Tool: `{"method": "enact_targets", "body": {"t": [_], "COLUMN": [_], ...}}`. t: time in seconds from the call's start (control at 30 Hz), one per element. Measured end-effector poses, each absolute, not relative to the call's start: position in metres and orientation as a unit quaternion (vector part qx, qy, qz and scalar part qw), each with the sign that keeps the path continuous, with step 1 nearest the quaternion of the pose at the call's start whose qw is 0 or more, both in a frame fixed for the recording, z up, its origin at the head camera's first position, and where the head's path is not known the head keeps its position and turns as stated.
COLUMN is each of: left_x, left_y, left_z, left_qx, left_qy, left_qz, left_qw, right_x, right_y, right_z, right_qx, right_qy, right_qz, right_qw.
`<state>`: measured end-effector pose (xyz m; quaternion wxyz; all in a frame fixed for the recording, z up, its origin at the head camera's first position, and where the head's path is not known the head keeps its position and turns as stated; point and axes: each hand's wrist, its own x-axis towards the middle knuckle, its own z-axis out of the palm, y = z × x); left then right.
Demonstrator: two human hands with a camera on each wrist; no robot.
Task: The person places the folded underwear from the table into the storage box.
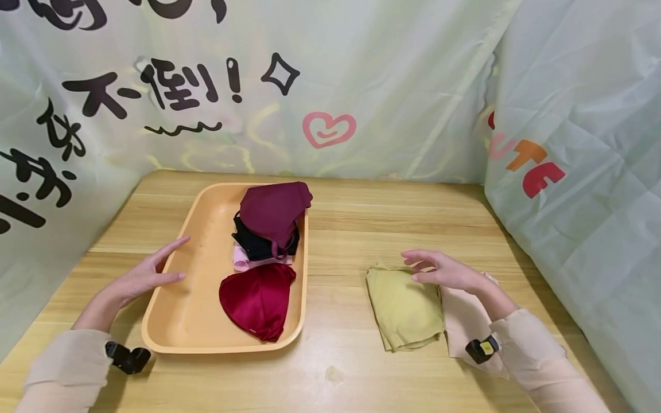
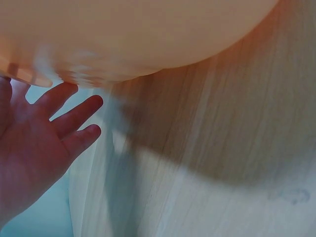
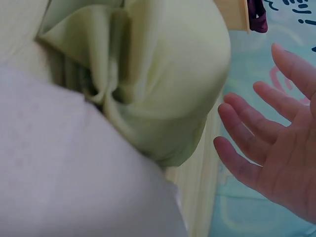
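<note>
My left hand [image 1: 142, 279] is at the left rim of a shallow orange tray [image 1: 193, 310], fingers spread and thumb apart, with nothing gripped. In the left wrist view, fingertips [image 2: 92, 103] lie beside the tray's outer wall. Over the far right corner of a folded yellow-green bra [image 1: 405, 310] hovers my right hand [image 1: 449, 272], its fingers loosely bent and holding nothing. The right wrist view shows the bra's rounded cup [image 3: 177, 64] near the palm. A pale pink folded garment [image 1: 465, 321] lies beside it, partly under my right forearm.
Along the tray's right side lie a maroon folded bra [image 1: 273, 209], a black garment [image 1: 253, 244], a light pink garment [image 1: 241, 259] and a dark red satin bra [image 1: 260, 301]. The maroon one overlaps the tray's rim. Printed cloth [image 1: 403, 86] walls the wooden table [image 1: 351, 229].
</note>
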<state>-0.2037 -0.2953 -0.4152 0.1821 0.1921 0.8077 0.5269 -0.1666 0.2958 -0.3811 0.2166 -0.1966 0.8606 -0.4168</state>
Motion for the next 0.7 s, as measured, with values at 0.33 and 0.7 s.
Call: {"method": "enact_targets", "body": {"t": [0.33, 0.7], "left_x": [-0.2038, -0.2042], "left_y": [-0.2965, -0.2967], "left_z": [-0.4175, -0.4178], "left_qx": [0.196, 0.191], "left_qy": [0.805, 0.812], "left_qz": [0.53, 0.522], "left_qw": [0.178, 0.179], "right_x": [-0.1627, -0.1586], "right_y": [0.3023, 0.3036], "right_z": [-0.3848, -0.3897], "right_qx": [-0.207, -0.174], "right_qy": [0.862, 0.874], "right_qz": [-0.408, -0.361], "right_qw": [0.217, 0.274]}}
